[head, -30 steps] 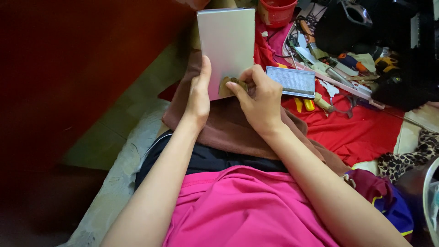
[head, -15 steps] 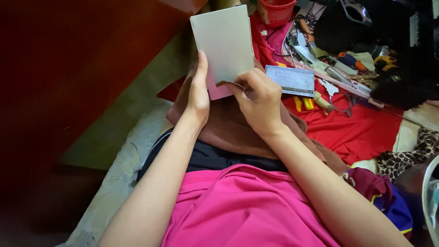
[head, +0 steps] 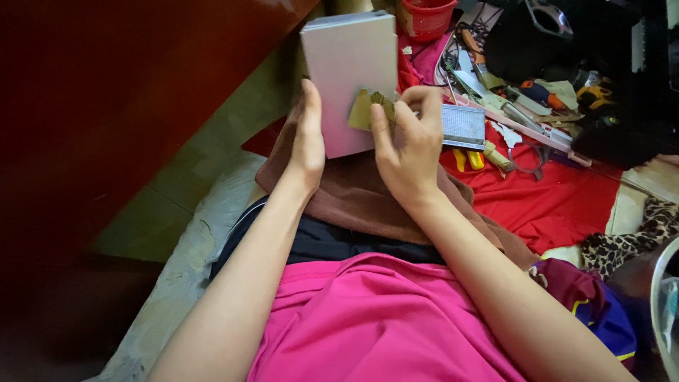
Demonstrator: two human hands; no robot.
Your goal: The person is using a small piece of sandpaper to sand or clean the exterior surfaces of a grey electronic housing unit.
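panel: pale grey flat rectangular panel (head: 350, 71), upper centre of frame, stood roughly upright on the lap, top edge near the frame top, tilted slightly right.
left hand: left hand (head: 308, 134) flat against the panel's left edge, thumb up along the side, fingers hidden behind it; gripping/steadying the panel.
right hand: right hand (head: 410, 141) just right of centre, fingers curled, pinching a pad (head: 368, 110) and pressing it onto the panel's lower right face.
pad: small folded olive-tan piece, looks like abrasive paper or cloth, can't tell which; touching the panel face, held under the right fingertips.
hands relation: close together, one each side of the panel, not touching each other.
brown cloth: brown cloth (head: 368, 201) draped over the lap under the panel's bottom edge, centre of frame.
clothing: pink shirt (head: 375, 325) lower centre; dark waistband just above it.
red cloth: red cloth (head: 559, 205) spread on the floor, right of centre, carries the clutter.
clutter: grey-blue flat block (head: 463, 126) just right of the right hand, partly behind it; yellow-handled tools (head: 468, 159) just below it; mixed tools and scraps toward upper right, too jumbled to identify.
red basket: red basket (head: 424, 15) top centre, just right of the panel's top corner.
left side: dark red-brown surface (head: 106, 106) fills upper left, blurred.
lower right: leopard-print fabric (head: 629, 244) at right edge.
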